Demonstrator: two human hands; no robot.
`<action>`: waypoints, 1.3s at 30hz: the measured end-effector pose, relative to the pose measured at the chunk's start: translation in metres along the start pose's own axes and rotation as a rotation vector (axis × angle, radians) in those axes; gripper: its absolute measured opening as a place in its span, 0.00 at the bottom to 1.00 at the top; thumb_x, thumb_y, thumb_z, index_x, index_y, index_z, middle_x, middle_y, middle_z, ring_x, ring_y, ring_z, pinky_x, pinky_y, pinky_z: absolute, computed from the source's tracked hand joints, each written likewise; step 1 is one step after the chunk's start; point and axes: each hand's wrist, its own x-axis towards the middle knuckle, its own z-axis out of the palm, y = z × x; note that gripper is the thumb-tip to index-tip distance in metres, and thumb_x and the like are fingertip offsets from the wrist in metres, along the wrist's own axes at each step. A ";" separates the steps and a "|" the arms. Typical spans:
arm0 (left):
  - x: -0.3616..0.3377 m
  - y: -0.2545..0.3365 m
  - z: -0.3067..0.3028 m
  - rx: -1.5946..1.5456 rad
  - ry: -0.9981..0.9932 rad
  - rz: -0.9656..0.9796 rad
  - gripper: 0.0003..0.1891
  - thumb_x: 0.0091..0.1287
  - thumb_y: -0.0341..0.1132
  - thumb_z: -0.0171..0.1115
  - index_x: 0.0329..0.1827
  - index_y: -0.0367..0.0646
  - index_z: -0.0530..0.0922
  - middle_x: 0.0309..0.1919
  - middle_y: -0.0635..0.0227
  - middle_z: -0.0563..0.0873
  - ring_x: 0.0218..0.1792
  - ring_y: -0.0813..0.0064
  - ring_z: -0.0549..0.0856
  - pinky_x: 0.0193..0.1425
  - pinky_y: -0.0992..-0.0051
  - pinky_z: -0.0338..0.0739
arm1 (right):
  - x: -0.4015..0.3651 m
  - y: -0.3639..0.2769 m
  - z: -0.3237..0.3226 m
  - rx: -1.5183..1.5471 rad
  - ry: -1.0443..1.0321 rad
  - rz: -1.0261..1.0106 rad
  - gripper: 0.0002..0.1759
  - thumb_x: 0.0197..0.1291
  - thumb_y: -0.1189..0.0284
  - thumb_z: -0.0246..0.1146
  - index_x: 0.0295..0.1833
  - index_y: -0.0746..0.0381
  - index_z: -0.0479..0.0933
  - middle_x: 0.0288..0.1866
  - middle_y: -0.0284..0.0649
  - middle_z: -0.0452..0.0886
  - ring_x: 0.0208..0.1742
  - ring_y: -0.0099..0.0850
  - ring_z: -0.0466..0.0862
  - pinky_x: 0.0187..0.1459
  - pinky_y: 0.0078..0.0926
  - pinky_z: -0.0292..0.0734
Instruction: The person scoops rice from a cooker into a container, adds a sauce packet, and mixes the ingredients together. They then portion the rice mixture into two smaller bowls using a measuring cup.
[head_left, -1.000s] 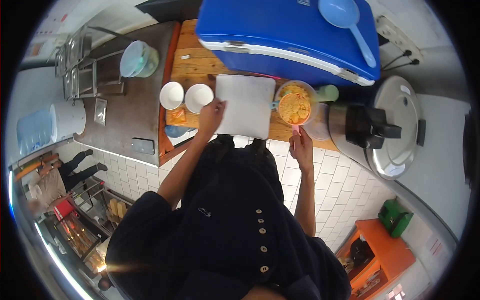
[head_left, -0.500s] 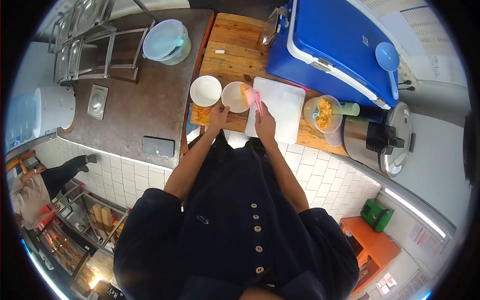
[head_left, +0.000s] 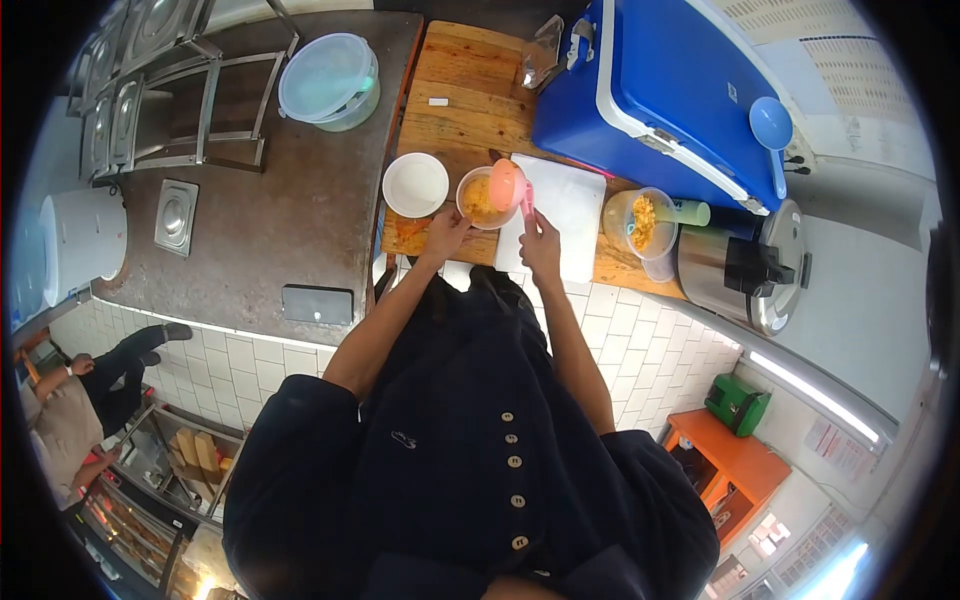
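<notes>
My right hand (head_left: pixel 540 248) grips the handle of a pink ladle (head_left: pixel 507 184). The ladle's head is turned over above a white bowl (head_left: pixel 461 187), and its rounded underside faces me. Yellow-orange food (head_left: pixel 482 205) lies inside that bowl. With its fingertips at the near rim, my left hand (head_left: pixel 448 236) steadies the bowl. A second white bowl (head_left: pixel 416 187) stands just to the left with nothing visible in it. To the right, a clear tub (head_left: pixel 618 215) contains more yellow-orange food, and a light-blue utensil handle shows in it.
A white cutting board (head_left: pixel 570 215) lies right of the bowls on the wooden table (head_left: pixel 465 75). Behind is a large blue cooler (head_left: pixel 660 100) bearing a blue ladle (head_left: pixel 770 125); a steel pot (head_left: pixel 785 270) stands right. A lidded bucket (head_left: pixel 335 85) and phone (head_left: pixel 317 304) occupy the left counter.
The pink ladle has been tipped over, and yellow-orange food now lies in the bowl beneath it. My left hand stays at the bowl's rim.
</notes>
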 end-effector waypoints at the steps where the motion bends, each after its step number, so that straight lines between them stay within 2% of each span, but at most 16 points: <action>1: 0.004 -0.003 -0.002 0.010 -0.001 0.001 0.09 0.74 0.32 0.57 0.44 0.33 0.73 0.39 0.60 0.84 0.41 0.68 0.90 0.40 0.74 0.88 | 0.008 0.001 0.002 0.132 -0.075 0.172 0.24 0.72 0.62 0.54 0.67 0.65 0.71 0.21 0.39 0.74 0.17 0.29 0.73 0.21 0.30 0.70; 3: 0.009 -0.010 -0.005 0.032 -0.003 0.002 0.09 0.74 0.32 0.56 0.44 0.33 0.73 0.40 0.59 0.84 0.42 0.67 0.90 0.41 0.73 0.88 | 0.017 0.005 0.010 0.205 -0.151 0.341 0.23 0.72 0.60 0.55 0.64 0.64 0.75 0.19 0.33 0.73 0.14 0.19 0.69 0.14 0.22 0.62; 7: 0.008 -0.008 -0.004 0.009 -0.011 -0.026 0.09 0.74 0.32 0.57 0.46 0.33 0.73 0.43 0.58 0.84 0.45 0.67 0.89 0.43 0.73 0.87 | 0.030 0.029 0.017 -0.212 -0.068 -0.023 0.23 0.71 0.60 0.55 0.62 0.63 0.77 0.20 0.35 0.74 0.14 0.21 0.70 0.15 0.23 0.65; 12: 0.002 -0.003 -0.005 -0.016 -0.040 -0.023 0.09 0.73 0.32 0.58 0.47 0.34 0.73 0.45 0.58 0.85 0.47 0.66 0.89 0.45 0.72 0.87 | 0.026 0.024 0.029 -0.324 -0.062 -0.044 0.22 0.71 0.61 0.55 0.59 0.66 0.79 0.28 0.51 0.84 0.19 0.36 0.81 0.26 0.33 0.77; 13: 0.003 -0.006 -0.005 -0.023 -0.039 -0.028 0.10 0.73 0.32 0.59 0.47 0.34 0.73 0.45 0.58 0.85 0.47 0.67 0.89 0.45 0.72 0.87 | 0.026 0.019 0.026 -0.349 -0.058 -0.042 0.21 0.70 0.62 0.55 0.58 0.66 0.79 0.37 0.58 0.85 0.30 0.45 0.87 0.35 0.38 0.81; 17: 0.003 -0.014 -0.009 -0.029 0.000 0.013 0.10 0.72 0.35 0.61 0.41 0.35 0.75 0.38 0.61 0.84 0.40 0.70 0.89 0.43 0.73 0.87 | 0.015 -0.004 0.009 -0.349 -0.002 -0.118 0.19 0.69 0.63 0.56 0.55 0.66 0.80 0.47 0.61 0.83 0.48 0.52 0.85 0.48 0.41 0.80; 20: 0.001 -0.004 -0.015 0.239 -0.073 0.001 0.15 0.72 0.41 0.61 0.35 0.35 0.77 0.31 0.63 0.84 0.33 0.74 0.89 0.38 0.75 0.86 | 0.019 -0.001 0.009 -0.330 -0.042 -0.115 0.19 0.67 0.66 0.56 0.54 0.69 0.79 0.47 0.63 0.82 0.50 0.61 0.81 0.53 0.48 0.78; 21: -0.002 0.003 -0.017 0.369 -0.113 -0.014 0.17 0.72 0.43 0.61 0.33 0.35 0.77 0.29 0.64 0.85 0.30 0.75 0.88 0.37 0.76 0.86 | 0.032 0.037 0.014 -0.347 0.054 -0.326 0.20 0.68 0.62 0.57 0.57 0.66 0.79 0.38 0.55 0.85 0.35 0.50 0.86 0.39 0.42 0.82; 24: -0.043 0.042 -0.001 0.460 -0.252 -0.263 0.22 0.71 0.48 0.61 0.30 0.35 0.78 0.24 0.67 0.84 0.24 0.78 0.86 0.29 0.78 0.82 | -0.014 -0.029 -0.059 0.312 -0.189 0.185 0.23 0.70 0.60 0.58 0.64 0.62 0.75 0.24 0.36 0.79 0.18 0.25 0.76 0.20 0.24 0.71; 26: -0.054 0.064 0.047 0.576 -0.380 -0.165 0.19 0.71 0.47 0.62 0.32 0.38 0.79 0.22 0.69 0.82 0.23 0.79 0.85 0.26 0.78 0.78 | -0.045 -0.031 -0.115 0.744 -0.173 0.212 0.23 0.72 0.60 0.58 0.67 0.59 0.71 0.20 0.23 0.65 0.15 0.10 0.59 0.15 0.10 0.53; 29: -0.045 0.074 0.155 0.779 -0.476 0.138 0.17 0.70 0.47 0.62 0.35 0.41 0.78 0.22 0.72 0.80 0.21 0.82 0.82 0.23 0.79 0.74 | -0.076 -0.006 -0.200 0.776 0.151 0.159 0.18 0.72 0.63 0.58 0.62 0.61 0.72 0.19 0.23 0.65 0.15 0.10 0.61 0.15 0.10 0.51; 31: -0.010 0.058 0.236 0.918 -0.358 0.696 0.17 0.68 0.47 0.64 0.37 0.39 0.78 0.27 0.63 0.84 0.24 0.64 0.85 0.31 0.68 0.78 | -0.082 0.021 -0.249 0.679 0.356 0.150 0.17 0.72 0.63 0.57 0.59 0.62 0.73 0.20 0.24 0.67 0.15 0.10 0.61 0.14 0.10 0.51; 33: 0.006 0.068 0.311 1.260 -0.252 0.667 0.19 0.66 0.49 0.64 0.39 0.39 0.80 0.42 0.56 0.85 0.41 0.58 0.88 0.42 0.62 0.81 | -0.082 0.042 -0.292 0.498 0.478 0.200 0.16 0.73 0.63 0.57 0.55 0.65 0.74 0.21 0.28 0.71 0.17 0.12 0.64 0.17 0.12 0.56; 36: 0.053 0.048 0.370 1.677 -0.322 0.574 0.19 0.64 0.48 0.66 0.44 0.39 0.83 0.57 0.49 0.77 0.43 0.53 0.87 0.48 0.61 0.82 | -0.060 0.087 -0.331 0.268 0.511 0.165 0.17 0.72 0.63 0.57 0.52 0.67 0.76 0.24 0.33 0.76 0.21 0.16 0.69 0.22 0.17 0.64; 37: 0.069 0.036 0.379 1.756 -0.318 0.561 0.16 0.64 0.40 0.65 0.46 0.36 0.84 0.63 0.49 0.72 0.45 0.55 0.87 0.50 0.63 0.83 | -0.051 0.097 -0.341 0.132 0.506 0.126 0.18 0.70 0.62 0.59 0.50 0.68 0.77 0.26 0.39 0.79 0.24 0.22 0.74 0.27 0.24 0.71; 39: 0.087 0.025 0.391 1.847 -0.262 0.560 0.17 0.62 0.39 0.66 0.47 0.34 0.83 0.58 0.50 0.73 0.47 0.53 0.86 0.50 0.63 0.84 | -0.026 0.113 -0.347 -0.051 0.502 -0.052 0.16 0.67 0.65 0.60 0.51 0.66 0.78 0.30 0.50 0.83 0.30 0.40 0.83 0.35 0.39 0.76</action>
